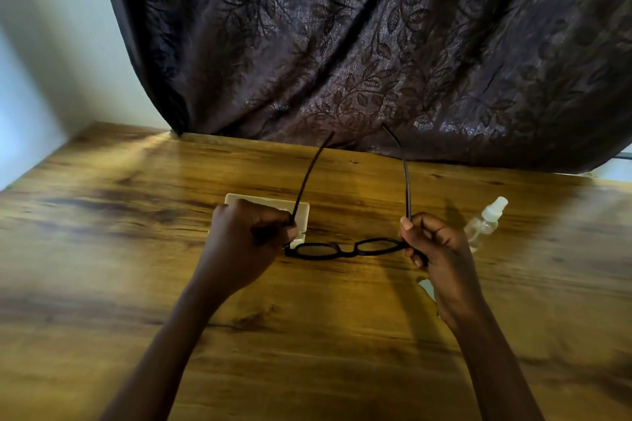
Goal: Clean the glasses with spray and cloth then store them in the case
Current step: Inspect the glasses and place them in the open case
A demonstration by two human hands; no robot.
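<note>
While the left hand (251, 232) and the right hand (436, 243) are each pinching a temple, the glasses (345, 248) are hanging over the worktop (307, 335) near the case (270, 202); fingers should, I think, be staying off the lenses.

Black glasses (345, 248), cream case (301, 212), clear spray bottle (487, 220), brown woodgrain table (136, 249), dark leaf-patterned curtain (376, 44)

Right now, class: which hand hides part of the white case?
The left hand, gripping one side of the glasses, overlaps the case; the right hand sits nearer the spray bottle.
</note>
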